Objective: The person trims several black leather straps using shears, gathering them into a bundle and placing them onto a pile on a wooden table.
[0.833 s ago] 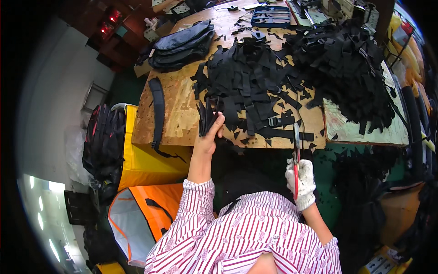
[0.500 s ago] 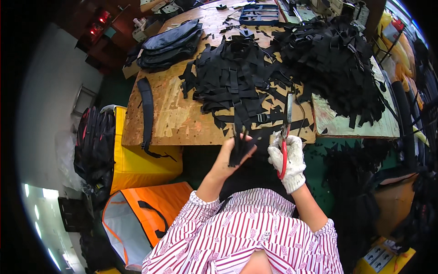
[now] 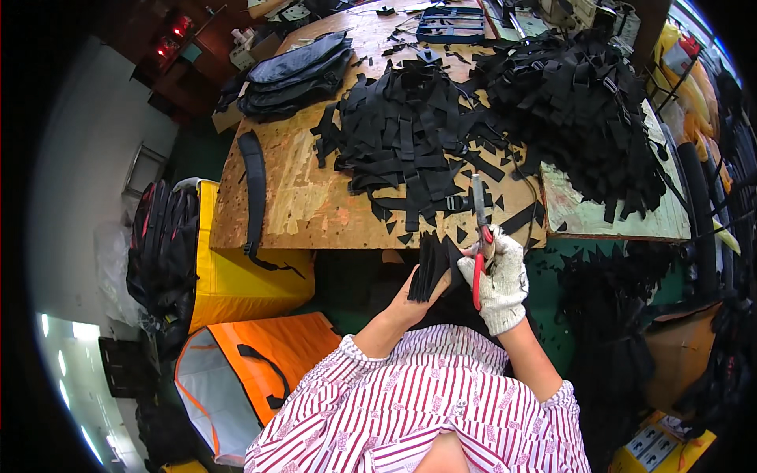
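My bare left hand (image 3: pixel 407 299) is closed around a bundle of black webbing straps (image 3: pixel 430 266), held just off the table's front edge with the cut ends fanned. Close beside it on the right, my right hand (image 3: pixel 502 285), in a white knit glove, grips red-handled scissors (image 3: pixel 478 272). Their long grey blade points away from me, over the table edge. Whether the blades are parted I cannot tell. Beyond my hands lies a heap of black straps (image 3: pixel 402 130), with a black buckle (image 3: pixel 455 202) at its near side.
A larger heap of black straps (image 3: pixel 579 118) covers the right side. Folded dark pieces (image 3: pixel 296 75), a padded shoulder strap (image 3: pixel 253 189) and a blue tray (image 3: pixel 450 25) lie on the wooden table (image 3: pixel 307 205). Yellow (image 3: pixel 236 292) and orange (image 3: pixel 268 355) bags stand at the lower left.
My left hand has drawn the strap bundle nearer and slightly right, and its ends now fan out. My right hand has shifted a little left with the scissors, closer to the bundle.
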Demonstrator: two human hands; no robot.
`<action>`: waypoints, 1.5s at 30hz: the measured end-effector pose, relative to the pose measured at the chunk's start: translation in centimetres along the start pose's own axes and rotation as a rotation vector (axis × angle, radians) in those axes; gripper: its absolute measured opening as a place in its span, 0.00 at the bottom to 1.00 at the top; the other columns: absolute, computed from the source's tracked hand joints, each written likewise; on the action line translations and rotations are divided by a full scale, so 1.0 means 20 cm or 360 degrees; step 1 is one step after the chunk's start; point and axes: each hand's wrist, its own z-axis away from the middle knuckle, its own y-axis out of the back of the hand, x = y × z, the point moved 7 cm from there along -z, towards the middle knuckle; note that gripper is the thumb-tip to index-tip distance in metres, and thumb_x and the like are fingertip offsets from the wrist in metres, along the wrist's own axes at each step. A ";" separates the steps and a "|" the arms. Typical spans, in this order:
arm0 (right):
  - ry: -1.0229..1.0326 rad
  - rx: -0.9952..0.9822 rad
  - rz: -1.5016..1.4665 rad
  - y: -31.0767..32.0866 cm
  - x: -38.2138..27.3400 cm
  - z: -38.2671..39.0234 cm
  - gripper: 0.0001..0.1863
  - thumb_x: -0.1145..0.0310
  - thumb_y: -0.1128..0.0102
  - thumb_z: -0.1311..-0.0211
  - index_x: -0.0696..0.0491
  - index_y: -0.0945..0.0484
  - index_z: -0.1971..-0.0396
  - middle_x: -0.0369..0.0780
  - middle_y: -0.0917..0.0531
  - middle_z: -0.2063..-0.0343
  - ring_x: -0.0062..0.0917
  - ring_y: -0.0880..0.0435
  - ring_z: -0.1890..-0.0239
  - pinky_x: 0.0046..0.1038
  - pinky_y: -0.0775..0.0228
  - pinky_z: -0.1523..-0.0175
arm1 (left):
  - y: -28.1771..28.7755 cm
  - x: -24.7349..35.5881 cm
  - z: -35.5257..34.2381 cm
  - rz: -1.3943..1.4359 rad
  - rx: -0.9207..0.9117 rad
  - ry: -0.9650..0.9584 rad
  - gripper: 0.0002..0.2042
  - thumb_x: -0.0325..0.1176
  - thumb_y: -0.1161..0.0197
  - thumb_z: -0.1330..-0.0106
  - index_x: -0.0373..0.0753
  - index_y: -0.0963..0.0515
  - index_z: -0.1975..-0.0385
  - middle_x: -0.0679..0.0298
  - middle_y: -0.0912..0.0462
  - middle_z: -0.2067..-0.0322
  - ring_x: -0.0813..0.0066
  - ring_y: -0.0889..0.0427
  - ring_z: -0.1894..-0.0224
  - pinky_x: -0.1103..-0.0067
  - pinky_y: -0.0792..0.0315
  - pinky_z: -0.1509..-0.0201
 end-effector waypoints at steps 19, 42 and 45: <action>-0.0393 -0.0419 0.0701 0.10 0.03 0.19 0.37 0.57 0.27 0.62 0.53 0.34 0.51 0.41 0.19 0.69 0.36 0.18 0.69 0.33 0.27 0.63 | 0.24 0.10 -0.06 -0.0120 0.0651 -0.0052 0.08 0.33 0.38 0.37 0.39 0.28 0.64 0.75 0.32 0.81 0.89 0.34 0.81 0.89 0.42 0.78; -0.0614 -0.0505 0.0508 0.02 -0.01 0.28 0.34 0.56 0.29 0.59 0.55 0.33 0.52 0.43 0.21 0.71 0.37 0.21 0.69 0.34 0.29 0.64 | 0.35 -0.13 0.00 -0.0378 0.0089 -0.0439 0.22 0.21 0.49 0.34 0.36 0.45 0.41 0.59 0.28 0.51 0.74 0.25 0.49 0.84 0.31 0.52; -0.0564 -0.0524 0.0615 0.04 0.00 0.25 0.32 0.58 0.29 0.58 0.55 0.33 0.54 0.44 0.22 0.70 0.37 0.21 0.68 0.34 0.30 0.63 | 0.19 0.08 -0.01 -0.0321 0.0721 -0.0653 0.04 0.27 0.39 0.38 0.39 0.27 0.72 0.73 0.31 0.82 0.88 0.32 0.77 0.86 0.39 0.73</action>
